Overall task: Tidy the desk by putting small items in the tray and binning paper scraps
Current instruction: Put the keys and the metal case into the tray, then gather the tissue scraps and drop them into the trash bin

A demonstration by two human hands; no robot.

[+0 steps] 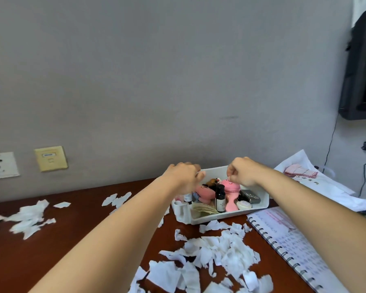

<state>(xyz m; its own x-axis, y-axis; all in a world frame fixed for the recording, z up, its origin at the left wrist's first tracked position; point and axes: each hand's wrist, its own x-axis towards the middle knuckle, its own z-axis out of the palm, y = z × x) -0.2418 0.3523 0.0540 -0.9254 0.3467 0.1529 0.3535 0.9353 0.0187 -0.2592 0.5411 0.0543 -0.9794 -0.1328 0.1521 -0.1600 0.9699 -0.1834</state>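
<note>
A white tray (221, 216) stands on the brown desk (76, 240) near the wall. It holds a dark bottle (220, 197), a pink brush (230, 195), a pink plush toy (205, 193), a grey packet (250, 196) and a round white tin (243, 205). My left hand (183, 176) hangs over the tray's back left corner with fingers curled down; whatever they hold is hidden. My right hand (242, 173) hovers over the pink brush, fingers curled, with nothing visible in it. Torn white paper scraps (220, 254) lie heaped in front of the tray.
More scraps lie at the desk's left (28, 218) and middle (116, 199). A spiral notebook (294, 246) lies at the right, a white bag with pink cloth (300, 172) behind it. Wall sockets (50, 158) sit at the left, cables hang at the right.
</note>
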